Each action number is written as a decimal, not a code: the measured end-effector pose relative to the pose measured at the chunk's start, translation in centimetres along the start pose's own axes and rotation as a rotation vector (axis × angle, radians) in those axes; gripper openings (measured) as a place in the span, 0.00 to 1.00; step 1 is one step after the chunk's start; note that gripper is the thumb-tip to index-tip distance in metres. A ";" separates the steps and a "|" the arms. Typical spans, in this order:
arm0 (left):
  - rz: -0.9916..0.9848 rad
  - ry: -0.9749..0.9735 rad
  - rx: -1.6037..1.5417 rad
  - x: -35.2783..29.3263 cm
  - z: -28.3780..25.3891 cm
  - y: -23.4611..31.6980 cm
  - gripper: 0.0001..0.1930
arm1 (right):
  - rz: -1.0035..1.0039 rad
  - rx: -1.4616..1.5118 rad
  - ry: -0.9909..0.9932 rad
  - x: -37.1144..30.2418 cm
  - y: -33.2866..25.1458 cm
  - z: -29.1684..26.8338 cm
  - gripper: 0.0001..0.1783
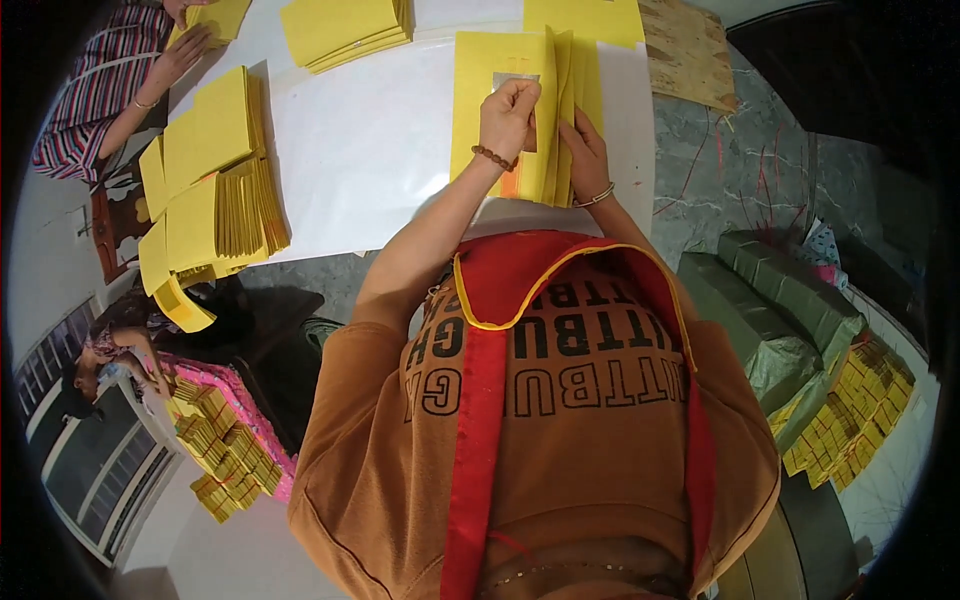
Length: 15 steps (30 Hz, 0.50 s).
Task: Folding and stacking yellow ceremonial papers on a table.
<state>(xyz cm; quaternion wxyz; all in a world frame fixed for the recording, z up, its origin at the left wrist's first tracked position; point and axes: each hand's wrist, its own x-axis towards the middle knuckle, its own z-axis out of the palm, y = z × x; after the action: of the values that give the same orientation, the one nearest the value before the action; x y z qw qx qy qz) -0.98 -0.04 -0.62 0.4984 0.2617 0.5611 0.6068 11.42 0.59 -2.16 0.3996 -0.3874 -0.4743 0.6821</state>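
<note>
My left hand [508,118], with a beaded bracelet at its wrist, is closed over a yellow paper stack [478,75] at the table's far right. Its fingers meet at a small grey patch [515,78]; whatever they pinch is mostly hidden. On the stack's right side, folded yellow sheets [553,165] stand up on edge. Against these raised sheets my right hand [587,155], wearing a bangle, has its thumb and fingers, partly hidden by the paper.
Bundled yellow paper [210,135] fills the white table's [350,150] left end. Another person's hand [188,50] touches a yellow pile at far left. Green-wrapped bales [750,320] and yellow bundles [850,410] sit on the right. A board [690,50] adjoins the table.
</note>
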 end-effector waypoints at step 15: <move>0.002 -0.060 -0.007 0.2 -0.5 -0.3 0.10 | 0.087 -0.035 0.072 -0.3 -1.4 0.6 0.24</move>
<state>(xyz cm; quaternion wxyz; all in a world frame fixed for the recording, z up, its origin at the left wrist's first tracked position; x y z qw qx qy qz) -1.41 -0.10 -1.04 0.5153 0.2789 0.5434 0.6012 11.22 0.48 -0.62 0.3793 -0.4388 -0.4541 0.6763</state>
